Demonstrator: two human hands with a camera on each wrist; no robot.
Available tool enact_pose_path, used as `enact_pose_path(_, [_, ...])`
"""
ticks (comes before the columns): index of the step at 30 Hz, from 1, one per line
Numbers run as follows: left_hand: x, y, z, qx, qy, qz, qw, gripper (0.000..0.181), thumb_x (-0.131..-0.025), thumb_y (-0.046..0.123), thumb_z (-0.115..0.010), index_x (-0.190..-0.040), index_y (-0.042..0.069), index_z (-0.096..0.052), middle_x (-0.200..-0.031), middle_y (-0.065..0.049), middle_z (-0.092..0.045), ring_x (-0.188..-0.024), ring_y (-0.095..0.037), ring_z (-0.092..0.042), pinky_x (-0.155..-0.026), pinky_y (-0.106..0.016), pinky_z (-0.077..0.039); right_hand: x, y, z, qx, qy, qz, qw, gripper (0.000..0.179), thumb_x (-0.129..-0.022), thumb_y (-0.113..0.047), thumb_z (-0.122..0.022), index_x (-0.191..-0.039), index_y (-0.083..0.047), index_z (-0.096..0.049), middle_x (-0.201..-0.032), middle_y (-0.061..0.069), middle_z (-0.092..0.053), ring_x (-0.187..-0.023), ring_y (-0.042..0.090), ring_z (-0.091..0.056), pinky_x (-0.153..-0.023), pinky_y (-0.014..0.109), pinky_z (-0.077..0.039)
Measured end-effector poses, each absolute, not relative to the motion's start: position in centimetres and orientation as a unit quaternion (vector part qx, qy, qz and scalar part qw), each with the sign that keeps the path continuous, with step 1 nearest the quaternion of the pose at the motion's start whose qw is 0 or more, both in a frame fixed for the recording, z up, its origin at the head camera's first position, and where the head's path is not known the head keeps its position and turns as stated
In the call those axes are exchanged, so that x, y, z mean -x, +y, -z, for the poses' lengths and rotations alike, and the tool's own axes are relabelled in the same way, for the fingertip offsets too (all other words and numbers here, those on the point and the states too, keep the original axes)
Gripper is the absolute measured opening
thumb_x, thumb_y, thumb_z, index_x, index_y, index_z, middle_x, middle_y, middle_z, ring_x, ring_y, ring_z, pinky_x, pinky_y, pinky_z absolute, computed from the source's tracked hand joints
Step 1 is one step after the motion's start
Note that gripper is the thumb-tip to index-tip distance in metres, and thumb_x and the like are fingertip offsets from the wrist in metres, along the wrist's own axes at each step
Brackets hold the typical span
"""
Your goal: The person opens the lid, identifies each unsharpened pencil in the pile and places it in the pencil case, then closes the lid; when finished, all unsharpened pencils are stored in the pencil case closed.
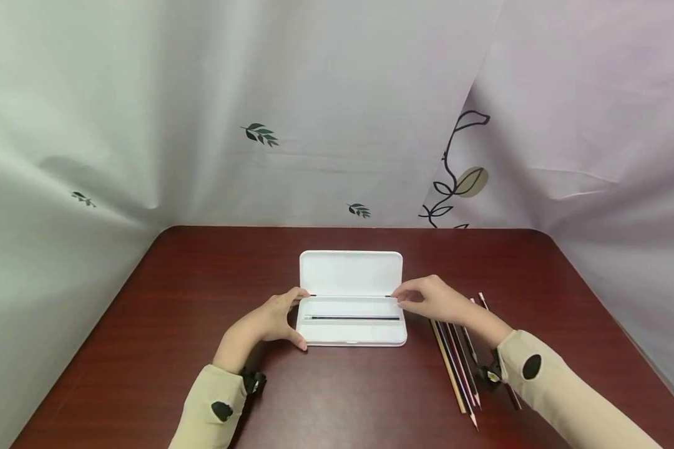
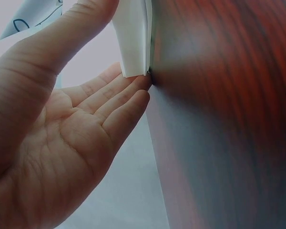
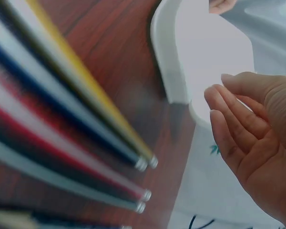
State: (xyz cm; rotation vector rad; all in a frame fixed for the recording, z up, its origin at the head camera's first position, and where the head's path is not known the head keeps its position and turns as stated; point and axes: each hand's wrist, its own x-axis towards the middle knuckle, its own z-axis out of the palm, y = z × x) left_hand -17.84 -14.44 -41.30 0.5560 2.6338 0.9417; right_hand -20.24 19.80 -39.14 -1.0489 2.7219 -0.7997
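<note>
1. A white case rests just below the centre of the head view, on a red-brown table. Its lid stands raised along the far side, hinged to the base.
2. A single dark pencil lies lengthwise across the middle of the base, its pale end toward the left of the frame.
3. The left hand, left of centre, is spread around the case's left end: thumb at the near corner, fingers by the far corner at the hinge. The left wrist view shows the fingers nearly straight.
4. The right hand, right of centre, is beside the case's far right corner. Its fingers are loosely bent, thumb near the fingertips, with nothing visible between them; whether it touches the case, I cannot tell.
5. At the lower right, partly beneath the right forearm, more pencils lie side by side. The right wrist view shows, from its upper left, a yellow pencil, a dark blue pencil and a red pencil, all blurred.
6. Both arms wear beige sleeves. Pale cloth with leaf prints fills the upper half.
</note>
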Motion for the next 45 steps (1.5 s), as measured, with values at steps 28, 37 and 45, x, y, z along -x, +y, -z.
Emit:
enact_pose_path(28, [17.7, -14.4, 41.3, -0.197, 0.912, -0.330, 0.145, 0.092, -0.051, 0.024, -0.092, -0.127, 0.002, -0.043, -0.134, -0.018, -0.049, -0.125, -0.033, -0.047, -0.102, -0.046, -0.038, 13.9, 25.5, 39.7, 0.207, 0.928, 0.299, 0.082, 0.022, -0.073, -0.029, -0.078, -0.075, -0.016, -0.061, -0.063, -0.013, -0.060, -0.056, -0.001, -0.055, -0.050, 0.020, -0.044])
enact_pose_path(37, [17.6, -14.4, 41.0, -0.191, 0.913, -0.328, 0.148, 0.092, -0.052, 0.023, -0.092, -0.127, 0.003, -0.043, -0.134, -0.018, -0.050, -0.125, -0.031, -0.047, -0.102, -0.046, -0.038, 13.1, 24.5, 40.1, 0.184, 0.928, 0.309, 0.100, 0.022, -0.073, -0.026, -0.079, -0.074, -0.014, -0.061, -0.061, -0.012, -0.059, -0.053, 0.000, -0.054, -0.050, 0.020, -0.043])
enact_pose_path(45, [17.5, -14.4, 41.2, -0.196, 0.912, -0.331, 0.145, 0.090, -0.052, 0.023, -0.092, -0.125, 0.003, -0.044, -0.132, -0.018, -0.051, -0.124, -0.032, -0.048, -0.101, -0.045, -0.039, 12.8, 24.1, 40.2, 0.181, 0.940, 0.284, 0.061, 0.019, -0.073, -0.018, -0.078, -0.072, -0.014, -0.060, -0.058, -0.013, -0.057, -0.050, -0.002, -0.053, -0.049, 0.019, -0.042])
